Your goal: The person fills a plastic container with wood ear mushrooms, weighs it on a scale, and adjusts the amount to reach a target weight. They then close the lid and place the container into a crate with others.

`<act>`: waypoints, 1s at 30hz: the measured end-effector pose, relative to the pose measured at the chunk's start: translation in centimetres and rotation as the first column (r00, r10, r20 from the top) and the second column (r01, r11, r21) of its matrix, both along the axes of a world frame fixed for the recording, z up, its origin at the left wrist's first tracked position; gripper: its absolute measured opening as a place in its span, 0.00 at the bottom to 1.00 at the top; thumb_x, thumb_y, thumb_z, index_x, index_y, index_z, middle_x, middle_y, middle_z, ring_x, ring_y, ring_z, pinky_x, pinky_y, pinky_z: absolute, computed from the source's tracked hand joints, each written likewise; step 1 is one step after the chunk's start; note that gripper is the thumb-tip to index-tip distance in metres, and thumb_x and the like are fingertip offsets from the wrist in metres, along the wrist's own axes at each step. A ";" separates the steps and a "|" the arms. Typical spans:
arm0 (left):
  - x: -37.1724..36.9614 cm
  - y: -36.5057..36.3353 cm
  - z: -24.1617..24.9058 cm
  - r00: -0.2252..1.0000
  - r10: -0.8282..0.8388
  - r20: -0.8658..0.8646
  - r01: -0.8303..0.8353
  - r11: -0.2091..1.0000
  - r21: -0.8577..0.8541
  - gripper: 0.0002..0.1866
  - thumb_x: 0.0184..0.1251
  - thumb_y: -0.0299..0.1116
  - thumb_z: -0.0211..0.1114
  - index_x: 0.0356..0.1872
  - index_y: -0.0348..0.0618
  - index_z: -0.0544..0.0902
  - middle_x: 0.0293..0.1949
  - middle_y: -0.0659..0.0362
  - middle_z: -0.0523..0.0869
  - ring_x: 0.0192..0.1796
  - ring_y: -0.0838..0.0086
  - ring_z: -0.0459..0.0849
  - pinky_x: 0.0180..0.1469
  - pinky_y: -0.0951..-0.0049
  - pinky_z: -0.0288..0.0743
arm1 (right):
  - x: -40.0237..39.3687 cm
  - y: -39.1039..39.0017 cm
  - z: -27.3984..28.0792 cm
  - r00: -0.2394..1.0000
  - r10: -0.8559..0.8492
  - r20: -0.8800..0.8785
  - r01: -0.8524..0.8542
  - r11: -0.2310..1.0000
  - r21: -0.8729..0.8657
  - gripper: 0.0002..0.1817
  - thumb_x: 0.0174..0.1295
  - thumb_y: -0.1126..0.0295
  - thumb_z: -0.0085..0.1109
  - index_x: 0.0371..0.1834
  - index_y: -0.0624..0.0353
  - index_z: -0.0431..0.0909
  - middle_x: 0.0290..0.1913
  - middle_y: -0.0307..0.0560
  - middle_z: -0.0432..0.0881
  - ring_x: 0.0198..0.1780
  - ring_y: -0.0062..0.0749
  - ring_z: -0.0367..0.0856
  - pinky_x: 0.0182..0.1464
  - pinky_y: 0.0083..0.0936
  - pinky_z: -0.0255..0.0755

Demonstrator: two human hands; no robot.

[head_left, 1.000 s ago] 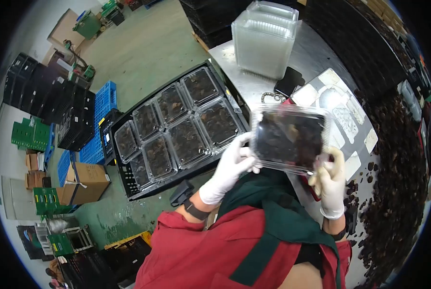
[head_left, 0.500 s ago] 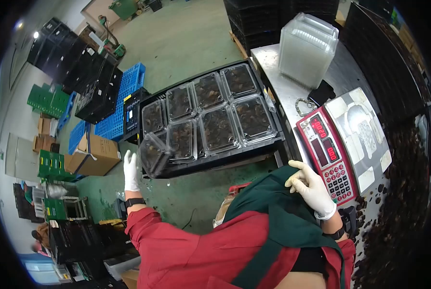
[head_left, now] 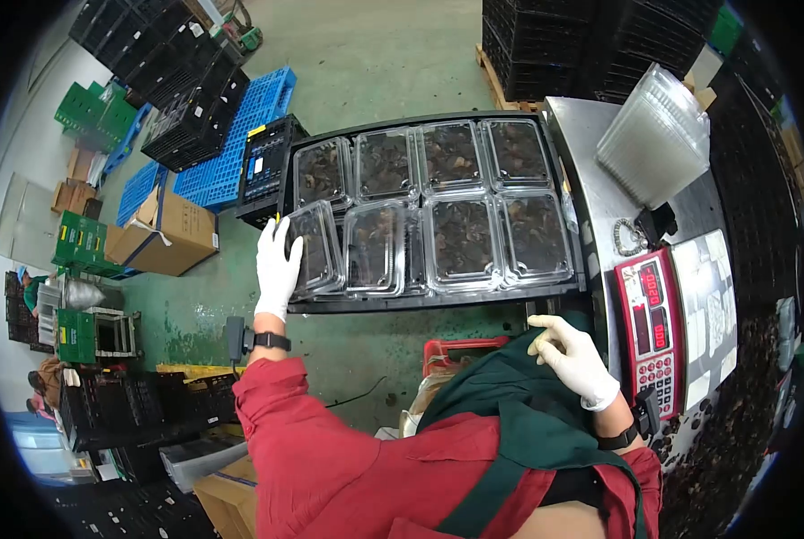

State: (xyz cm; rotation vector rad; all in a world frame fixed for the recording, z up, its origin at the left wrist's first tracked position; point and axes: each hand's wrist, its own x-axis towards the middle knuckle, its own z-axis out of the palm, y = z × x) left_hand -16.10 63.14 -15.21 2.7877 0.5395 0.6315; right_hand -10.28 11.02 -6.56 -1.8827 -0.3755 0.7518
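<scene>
Gloved in white, my left hand has its fingers spread against the left side of a clear box at the front left of a black crate. This box sits slightly tilted in the crate. Beside it are several more clear lidded boxes with dark brown pieces inside, in two rows. My right hand, also gloved, hovers left of the red scale with loosely curled, parted fingers and nothing in it.
A stack of clear empty containers stands on the metal table. Dark loose pieces lie right of the scale. A cardboard box, blue pallet and black crates are at the left.
The front-left box, earlier tipped over the crate's corner, now sits inside the crate. My left hand has moved from beside the crate onto that box. The camera view has turned.
</scene>
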 end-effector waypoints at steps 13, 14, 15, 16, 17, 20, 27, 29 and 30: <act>1.2 -0.6 1.1 0.918 -0.349 -0.191 0.356 0.935 0.004 0.34 0.61 0.38 0.68 0.71 0.47 0.72 0.75 0.46 0.65 0.77 0.47 0.60 0.78 0.50 0.53 | 5.2 4.0 -0.2 0.990 -0.136 0.033 0.140 0.975 -0.173 0.18 0.67 0.76 0.54 0.59 0.65 0.77 0.36 0.45 0.87 0.36 0.22 0.83 0.43 0.21 0.77; 0.9 -1.2 0.3 0.918 -0.349 -0.189 0.350 0.936 -0.029 0.34 0.62 0.40 0.68 0.71 0.47 0.72 0.75 0.45 0.65 0.77 0.46 0.60 0.77 0.49 0.52 | 5.4 4.3 -0.1 0.988 -0.153 0.008 0.152 0.974 -0.168 0.18 0.67 0.77 0.53 0.60 0.66 0.76 0.37 0.45 0.87 0.37 0.22 0.82 0.43 0.20 0.77; 1.0 -1.9 0.6 0.908 -0.397 -0.131 0.382 0.915 -0.130 0.34 0.64 0.42 0.67 0.72 0.48 0.71 0.75 0.45 0.65 0.77 0.47 0.60 0.78 0.49 0.51 | 5.7 4.1 -0.8 0.988 -0.151 0.006 0.150 0.977 -0.153 0.18 0.68 0.78 0.53 0.60 0.66 0.76 0.37 0.45 0.86 0.36 0.22 0.82 0.43 0.19 0.77; 1.1 -1.7 -0.5 0.891 -0.451 -0.043 0.437 0.881 -0.178 0.34 0.65 0.46 0.67 0.72 0.49 0.71 0.75 0.46 0.64 0.77 0.47 0.59 0.77 0.45 0.51 | 5.9 3.7 -1.3 0.987 -0.159 0.005 0.158 0.977 -0.147 0.18 0.68 0.79 0.52 0.60 0.66 0.76 0.38 0.44 0.86 0.36 0.22 0.81 0.43 0.19 0.77; 1.3 -2.2 -0.1 0.888 -0.447 -0.109 0.429 0.890 -0.155 0.34 0.66 0.46 0.66 0.71 0.49 0.71 0.75 0.46 0.65 0.77 0.47 0.60 0.77 0.45 0.51 | 6.0 3.7 -1.4 0.985 -0.173 -0.006 0.170 0.976 -0.136 0.17 0.68 0.79 0.53 0.59 0.67 0.77 0.38 0.44 0.85 0.35 0.21 0.80 0.43 0.18 0.76; 1.5 -2.6 1.1 0.903 -0.401 -0.155 0.393 0.916 -0.079 0.32 0.66 0.46 0.65 0.71 0.47 0.72 0.73 0.48 0.69 0.76 0.50 0.63 0.77 0.43 0.49 | 6.4 6.0 -0.4 0.985 -0.174 -0.005 0.171 0.970 -0.173 0.16 0.67 0.79 0.54 0.58 0.66 0.78 0.38 0.44 0.85 0.36 0.20 0.80 0.43 0.18 0.76; 0.3 1.0 0.4 0.974 -0.213 0.075 0.220 0.969 -0.113 0.29 0.66 0.37 0.68 0.67 0.43 0.75 0.67 0.47 0.74 0.71 0.51 0.69 0.74 0.54 0.60 | 6.4 17.6 0.9 0.649 0.458 0.607 -0.272 0.885 -0.377 0.31 0.56 0.70 0.66 0.66 0.53 0.75 0.68 0.53 0.73 0.69 0.52 0.69 0.69 0.45 0.63; 0.2 1.9 0.0 0.982 -0.147 0.117 0.170 0.960 -0.224 0.30 0.66 0.38 0.67 0.68 0.42 0.73 0.68 0.45 0.72 0.72 0.49 0.68 0.74 0.54 0.60 | 5.5 19.7 -0.7 0.543 0.587 0.601 -0.340 0.808 -0.482 0.34 0.57 0.66 0.67 0.70 0.52 0.72 0.73 0.51 0.68 0.74 0.53 0.63 0.74 0.49 0.56; 0.4 2.2 -0.4 0.985 -0.131 0.113 0.157 0.953 -0.259 0.31 0.66 0.40 0.67 0.69 0.43 0.73 0.70 0.44 0.70 0.73 0.47 0.66 0.74 0.53 0.60 | 5.1 20.1 -2.1 0.506 0.630 0.590 -0.345 0.774 -0.531 0.35 0.57 0.65 0.67 0.71 0.51 0.71 0.74 0.51 0.67 0.75 0.53 0.61 0.75 0.49 0.54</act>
